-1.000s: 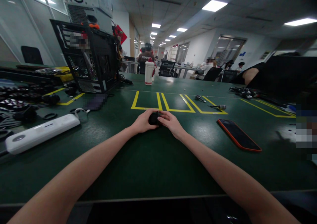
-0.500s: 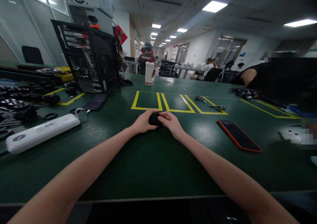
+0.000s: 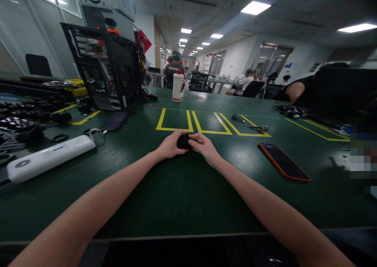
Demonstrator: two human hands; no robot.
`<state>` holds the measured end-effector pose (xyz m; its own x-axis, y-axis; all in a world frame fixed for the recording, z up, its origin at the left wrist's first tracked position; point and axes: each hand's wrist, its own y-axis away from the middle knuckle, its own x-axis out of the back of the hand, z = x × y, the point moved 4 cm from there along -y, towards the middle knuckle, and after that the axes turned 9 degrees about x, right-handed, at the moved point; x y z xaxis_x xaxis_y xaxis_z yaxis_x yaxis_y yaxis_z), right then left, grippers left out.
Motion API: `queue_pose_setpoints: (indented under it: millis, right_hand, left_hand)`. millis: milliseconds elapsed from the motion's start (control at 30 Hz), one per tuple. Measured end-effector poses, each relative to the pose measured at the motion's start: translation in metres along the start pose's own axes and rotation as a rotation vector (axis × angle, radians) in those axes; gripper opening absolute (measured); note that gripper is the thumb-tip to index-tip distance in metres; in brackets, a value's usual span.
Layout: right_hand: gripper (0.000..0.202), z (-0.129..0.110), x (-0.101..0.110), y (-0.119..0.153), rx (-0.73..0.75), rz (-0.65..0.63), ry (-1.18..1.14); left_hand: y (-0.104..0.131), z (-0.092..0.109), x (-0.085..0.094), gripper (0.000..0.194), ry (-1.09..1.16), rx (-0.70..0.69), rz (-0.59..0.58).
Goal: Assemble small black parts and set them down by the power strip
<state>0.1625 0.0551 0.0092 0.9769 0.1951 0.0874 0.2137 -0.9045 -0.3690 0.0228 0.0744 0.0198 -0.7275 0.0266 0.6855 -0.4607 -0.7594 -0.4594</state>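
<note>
A small black rounded part (image 3: 183,141) sits between my two hands, low over the green table (image 3: 182,204); its exact kind is too dark to make out. My left hand (image 3: 171,145) is closed around its left side, thumb below and fingers above. From the right, the thumb and fingertips of my right hand (image 3: 204,146) pinch at the part's right edge. Some of my right fingertips are hidden behind it. Just beyond my hands run yellow tape outlines (image 3: 172,130) on the tabletop.
A phone with an orange edge (image 3: 284,161) and a screwdriver (image 3: 259,128) lie to the right. On the left are a white power strip (image 3: 53,159), black parts and an open computer case (image 3: 112,70). A white bottle (image 3: 177,88) stands farther back. Another person's arm (image 3: 295,91) shows at right.
My hands stay in almost the same place around the black part. At the far right, a blurred, pixelated patch has shifted slightly left.
</note>
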Motion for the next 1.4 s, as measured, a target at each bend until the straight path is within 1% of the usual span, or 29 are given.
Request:
queue_pose_setpoints:
  millis: [100,200,267,333,400,467,633,733,800,867,933,1067,1233,1333,1400]
  right_hand:
    - [0.028,0.004,0.000,-0.003,-0.046,0.055,-0.027]
    - [0.032,0.008,0.000,-0.006,-0.088,0.038,-0.035]
    - [0.030,0.009,0.000,-0.006,-0.072,0.004,-0.014]
    - [0.028,0.007,0.001,-0.005,-0.012,-0.023,0.005]
    - [0.030,0.004,0.001,-0.003,0.045,-0.046,-0.001]
    - [0.032,0.002,0.000,-0.002,0.064,-0.059,-0.013]
    - [0.024,0.004,0.001,-0.004,0.022,0.026,-0.001]
    - [0.029,0.008,0.002,-0.008,0.009,0.050,0.011]
    - [0.033,0.011,0.003,-0.009,-0.014,0.037,0.029]
    - [0.033,0.012,0.004,-0.009,-0.026,-0.001,0.048]
    - [0.031,0.011,0.003,-0.008,-0.002,-0.037,0.053]
    - [0.031,0.005,0.002,-0.003,0.073,-0.063,0.023]
    - [0.024,0.002,0.001,-0.004,0.058,0.000,0.057]
    - [0.029,0.004,0.001,-0.007,0.033,0.028,0.060]
    - [0.032,0.006,0.001,-0.007,0.000,0.016,0.058]
  left_hand:
    - [0.000,0.000,0.001,0.062,-0.007,0.007,0.001]
    - [0.001,-0.001,0.001,0.062,-0.014,0.009,0.000]
    - [0.001,-0.002,0.001,0.062,-0.017,0.006,0.000]
    - [0.001,-0.002,0.000,0.062,-0.014,-0.001,0.004]
    - [0.001,-0.001,0.000,0.062,-0.006,-0.011,0.007]
    - [0.001,0.000,0.000,0.061,-0.002,-0.015,0.006]
    - [0.001,0.001,0.001,0.062,-0.017,-0.007,0.001]
    - [0.001,0.001,0.002,0.062,-0.017,-0.010,0.003]
    - [0.001,0.001,0.002,0.061,-0.016,-0.009,0.002]
    - [0.002,0.001,0.002,0.061,-0.019,-0.005,-0.002]
    - [0.002,0.000,0.002,0.061,-0.021,-0.006,-0.006]
    - [0.001,0.000,0.001,0.061,-0.020,-0.015,-0.005]
    - [0.001,0.001,0.001,0.061,-0.030,-0.025,-0.004]
    - [0.001,0.001,0.001,0.061,-0.030,-0.017,-0.007]
    - [0.001,0.000,0.000,0.062,-0.027,-0.015,-0.005]
